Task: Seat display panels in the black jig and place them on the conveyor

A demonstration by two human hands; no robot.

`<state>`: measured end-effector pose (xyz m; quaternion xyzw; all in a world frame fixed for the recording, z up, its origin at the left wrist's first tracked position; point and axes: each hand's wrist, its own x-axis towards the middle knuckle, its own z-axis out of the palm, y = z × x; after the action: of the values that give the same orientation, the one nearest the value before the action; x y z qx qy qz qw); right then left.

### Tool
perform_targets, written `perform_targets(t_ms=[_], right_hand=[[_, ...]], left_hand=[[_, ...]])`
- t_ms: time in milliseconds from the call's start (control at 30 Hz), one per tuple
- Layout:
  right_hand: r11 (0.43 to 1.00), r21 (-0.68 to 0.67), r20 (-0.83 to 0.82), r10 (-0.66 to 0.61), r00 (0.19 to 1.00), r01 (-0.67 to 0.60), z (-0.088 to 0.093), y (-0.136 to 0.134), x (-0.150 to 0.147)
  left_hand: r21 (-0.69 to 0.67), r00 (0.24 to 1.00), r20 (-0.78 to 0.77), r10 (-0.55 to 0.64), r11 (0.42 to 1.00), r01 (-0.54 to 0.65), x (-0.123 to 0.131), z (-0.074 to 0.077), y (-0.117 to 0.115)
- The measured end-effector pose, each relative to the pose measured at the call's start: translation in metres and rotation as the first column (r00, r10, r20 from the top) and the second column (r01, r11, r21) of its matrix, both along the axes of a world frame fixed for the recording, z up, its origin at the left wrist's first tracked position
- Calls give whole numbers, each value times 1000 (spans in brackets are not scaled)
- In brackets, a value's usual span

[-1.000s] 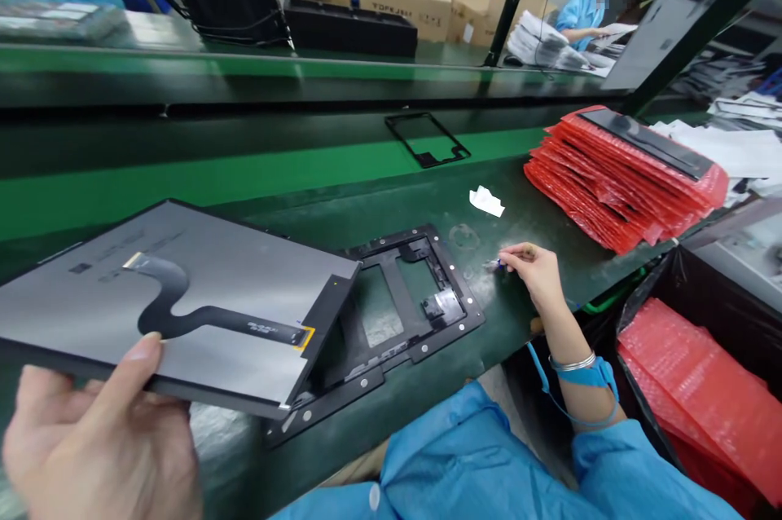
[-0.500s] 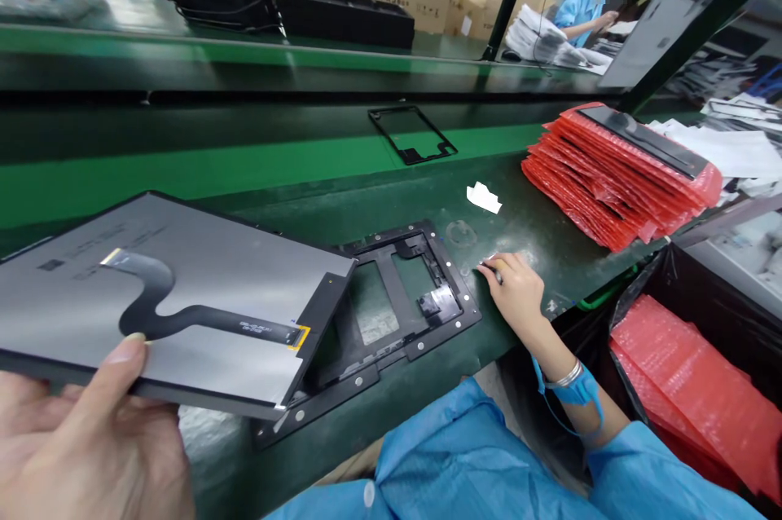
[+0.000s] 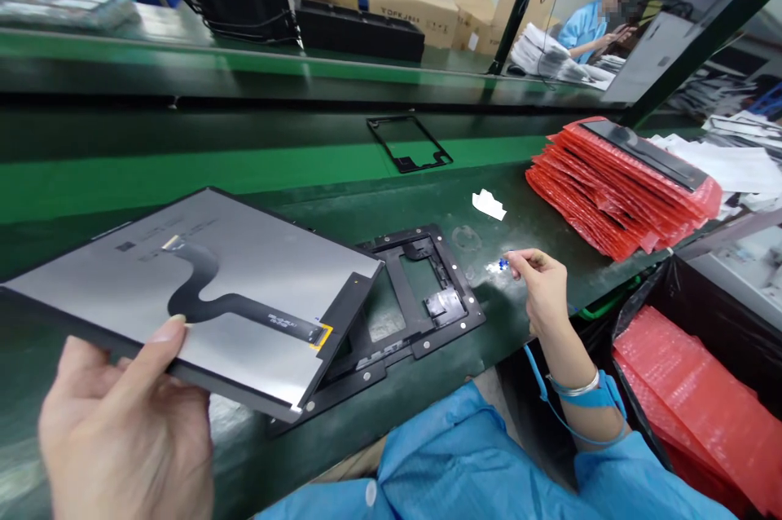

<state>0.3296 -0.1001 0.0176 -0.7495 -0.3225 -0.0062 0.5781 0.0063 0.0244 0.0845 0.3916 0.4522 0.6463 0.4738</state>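
Observation:
My left hand [image 3: 131, 414] grips a display panel [image 3: 244, 259] along its near edge, thumb on the silver back. A curved black ribbon cable [image 3: 201, 304] with a gold-edged end lies across that back. Partly beneath the panel, a black frame fixture [image 3: 421, 347] with light round dots rests on the bench; its left portion is hidden. To the right of the fixture, my right hand [image 3: 543, 288] is raised with thumb and fingers pinched. A tiny blue piece [image 3: 503, 263] shows at its fingertips, too small to identify.
A thin black frame [image 3: 408, 143] lies farther back, near a scrap of white paper [image 3: 489, 204]. Red bubble-wrap sleeves [image 3: 604, 194] are stacked at right, a dark panel on top. Below stands a black-lined bin [image 3: 641, 279] holding red sleeves. Another person [image 3: 583, 31] sits beyond.
My left hand has shifted right with the display panel, nearer the view's middle. My right hand has moved slightly right, lifting from the bench, and a blue piece now shows at its fingertips.

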Motion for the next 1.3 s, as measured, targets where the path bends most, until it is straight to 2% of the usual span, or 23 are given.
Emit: perform_targets(t_ms=[100, 233, 367, 500, 700, 867, 967, 1033, 1100, 1167, 1200, 1233, 1300], right_hand=[[999, -9, 29, -39, 999, 40, -5, 4, 6], [989, -81, 166, -108, 980, 123, -10, 0, 16], [969, -229, 309, -14, 951, 88, -18, -1, 17], [936, -346, 384, 79, 920, 64, -26, 1, 15], [919, -388, 490, 134, 861, 77, -28, -9, 5], [932, -354, 548, 136, 825, 82, -28, -23, -9], [951, -267, 555, 18, 832, 158, -23, -28, -3], [936, -273, 539, -44, 841, 224, -17, -29, 7], [864, -425, 537, 0, 844, 271, -7, -29, 14], [752, -585, 546, 89, 833, 304, 5, -28, 9], [735, -605, 561, 120, 819, 306, 11, -26, 2], [763, -582, 583, 150, 799, 282, 19, -24, -9], [873, -469, 640, 228, 734, 137, 33, -17, -34]], left_hand=[[21, 997, 73, 1, 1000, -2, 3, 5, -3], [-9, 1000, 27, 5, 1000, -5, 1, 4, -4], [-42, 1000, 17, 5, 999, -4, -1, 1, -2], [-53, 997, 77, 17, 999, -13, 0, 2, -2], [-68, 996, 89, 12, 998, -6, 1, 2, -3], [-25, 992, 124, 1, 1000, 2, 3, 0, -3], [-96, 986, 166, -8, 995, 24, 4, 1, -4], [-133, 981, 194, -20, 990, 47, 5, 2, -6], [-127, 976, 215, -28, 990, 56, 7, 2, -8], [-116, 970, 239, -41, 991, 71, 8, 3, -10], [-113, 967, 250, -51, 990, 82, 9, 3, -11], [-116, 963, 260, -63, 989, 96, 10, 4, -12], [-125, 957, 276, -87, 984, 125, 11, 5, -13]])
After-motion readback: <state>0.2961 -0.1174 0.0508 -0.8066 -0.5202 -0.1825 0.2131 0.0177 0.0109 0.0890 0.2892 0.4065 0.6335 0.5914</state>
